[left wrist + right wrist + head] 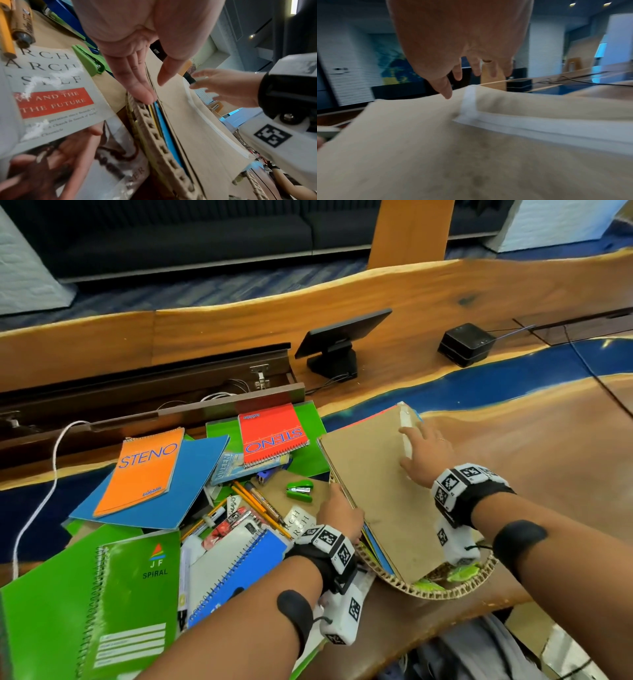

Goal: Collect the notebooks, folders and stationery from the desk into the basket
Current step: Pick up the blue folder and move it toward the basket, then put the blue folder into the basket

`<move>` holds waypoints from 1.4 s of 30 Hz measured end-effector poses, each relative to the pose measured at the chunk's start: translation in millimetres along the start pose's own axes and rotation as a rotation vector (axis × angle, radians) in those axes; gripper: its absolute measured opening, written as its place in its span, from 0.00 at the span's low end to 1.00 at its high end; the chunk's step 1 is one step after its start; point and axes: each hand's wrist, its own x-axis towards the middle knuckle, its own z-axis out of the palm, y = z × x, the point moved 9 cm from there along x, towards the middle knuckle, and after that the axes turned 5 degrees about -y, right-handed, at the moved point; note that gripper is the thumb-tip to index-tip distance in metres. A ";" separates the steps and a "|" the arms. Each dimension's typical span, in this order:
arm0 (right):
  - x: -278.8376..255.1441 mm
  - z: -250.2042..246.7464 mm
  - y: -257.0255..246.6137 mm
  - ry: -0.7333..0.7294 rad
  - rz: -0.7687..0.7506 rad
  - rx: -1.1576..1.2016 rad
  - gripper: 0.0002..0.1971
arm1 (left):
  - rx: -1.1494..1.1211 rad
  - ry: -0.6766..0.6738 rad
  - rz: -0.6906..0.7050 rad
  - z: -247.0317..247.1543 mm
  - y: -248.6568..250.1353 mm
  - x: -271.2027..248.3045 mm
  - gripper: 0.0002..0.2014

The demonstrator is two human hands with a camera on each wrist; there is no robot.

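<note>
A woven basket [445, 590] sits at the desk's near edge. A stack of notebooks with a brown cardboard back [373, 491] leans tilted inside it. My right hand [423, 453] rests on top with fingers spread over its white spine strip [539, 129]. My left hand [339, 510] lies flat-fingered against the stack's left edge by the basket rim [154, 135], thumb on the cover. Neither hand grips anything. Left on the desk are an orange STENO pad [142, 470], a red STENO pad [272, 434], a green spiral notebook [102, 604], a blue spiral notebook [239, 566], pencils [253, 501] and a green stapler [300, 490].
A tablet on a stand [337, 344] and a black cube device [466, 344] stand at the back. An open cable trough [137, 395] runs behind the pile, and a white cord [41, 491] trails left. A paperback [51, 94] lies beside the basket.
</note>
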 end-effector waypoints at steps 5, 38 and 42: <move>4.7 23.7 49.6 -0.111 0.261 0.206 0.36 | 0.032 -0.028 0.024 4.4 -1.4 3.8 0.27; -134.5 134.2 -293.9 -0.509 -0.821 -0.289 0.35 | -1.061 0.361 -0.197 -229.0 -199.6 -74.0 0.11; -131.2 133.5 -297.0 -0.528 -0.805 -0.319 0.36 | -1.138 0.421 -0.197 -235.7 -189.5 -60.6 0.13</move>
